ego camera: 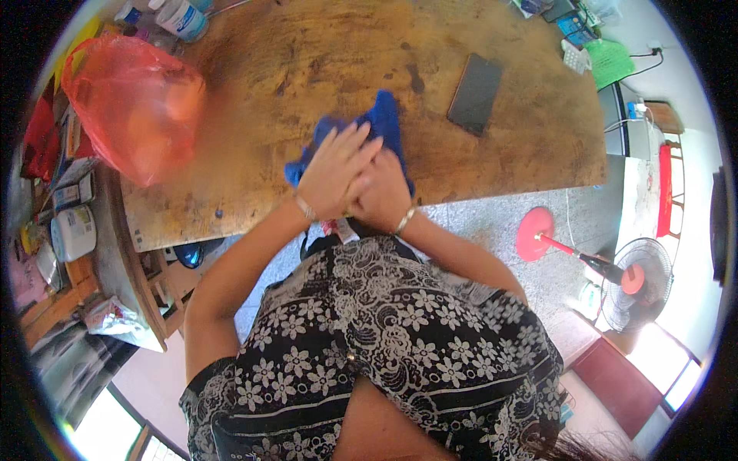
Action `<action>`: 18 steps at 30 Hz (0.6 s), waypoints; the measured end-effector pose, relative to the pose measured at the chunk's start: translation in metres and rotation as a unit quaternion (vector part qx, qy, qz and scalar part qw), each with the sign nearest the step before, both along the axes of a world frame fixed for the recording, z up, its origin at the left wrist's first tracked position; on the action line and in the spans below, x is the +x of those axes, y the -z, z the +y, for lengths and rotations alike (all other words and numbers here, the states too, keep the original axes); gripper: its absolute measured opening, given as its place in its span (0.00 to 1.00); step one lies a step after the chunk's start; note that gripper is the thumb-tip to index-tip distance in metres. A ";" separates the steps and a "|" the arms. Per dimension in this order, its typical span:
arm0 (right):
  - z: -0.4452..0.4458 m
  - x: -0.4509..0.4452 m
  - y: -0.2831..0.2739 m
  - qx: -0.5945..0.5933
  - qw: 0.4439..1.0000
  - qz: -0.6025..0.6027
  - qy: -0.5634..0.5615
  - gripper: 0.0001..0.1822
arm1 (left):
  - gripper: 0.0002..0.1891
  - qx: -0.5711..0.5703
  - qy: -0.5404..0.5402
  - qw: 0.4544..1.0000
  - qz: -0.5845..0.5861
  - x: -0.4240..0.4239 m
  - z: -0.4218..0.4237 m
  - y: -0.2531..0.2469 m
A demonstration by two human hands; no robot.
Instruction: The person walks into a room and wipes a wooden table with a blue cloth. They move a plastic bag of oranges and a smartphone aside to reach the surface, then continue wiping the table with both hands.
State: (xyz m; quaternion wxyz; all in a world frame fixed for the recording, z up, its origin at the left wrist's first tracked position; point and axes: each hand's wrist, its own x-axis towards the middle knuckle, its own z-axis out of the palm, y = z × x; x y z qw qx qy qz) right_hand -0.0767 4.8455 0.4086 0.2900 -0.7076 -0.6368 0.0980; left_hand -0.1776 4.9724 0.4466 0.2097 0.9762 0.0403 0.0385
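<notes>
A blue cloth (387, 118) lies bunched on the worn wooden table (323, 52) near its front edge. Over the cloth, my left hand (334, 170) is spread with its fingers extended, and its fingertips overlap my right hand (383, 184). The right hand is bent, its fingers partly hidden under the left; whether it grips the cloth does not show. Each wrist wears a bracelet. To the right of the cloth, a dark smartphone (475, 95) lies flat on the tabletop.
A red plastic bag (138, 109) with round orange things inside stands at the table's left. Behind it is a clear plastic jar (181, 20). A white tub (73, 233) sits on the left side surface. A standing fan (637, 285) is on the floor at right.
</notes>
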 end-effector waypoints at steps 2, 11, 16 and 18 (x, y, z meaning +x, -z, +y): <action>-0.008 -0.014 0.000 0.061 0.998 -0.019 -0.003 0.30 | 0.31 0.002 -0.021 0.999 0.039 -0.020 -0.014 -0.009; 0.013 -0.001 0.024 0.033 0.997 -0.008 -0.073 0.30 | 0.32 -0.041 -0.012 0.999 0.003 -0.010 0.017 0.016; 0.083 0.060 0.034 0.069 0.995 0.016 -0.077 0.27 | 0.33 -0.009 -0.055 0.998 -0.042 0.043 0.073 0.017; 0.126 0.092 0.017 0.029 0.995 -0.048 -0.081 0.24 | 0.29 0.035 -0.065 0.995 -0.063 0.075 0.110 0.016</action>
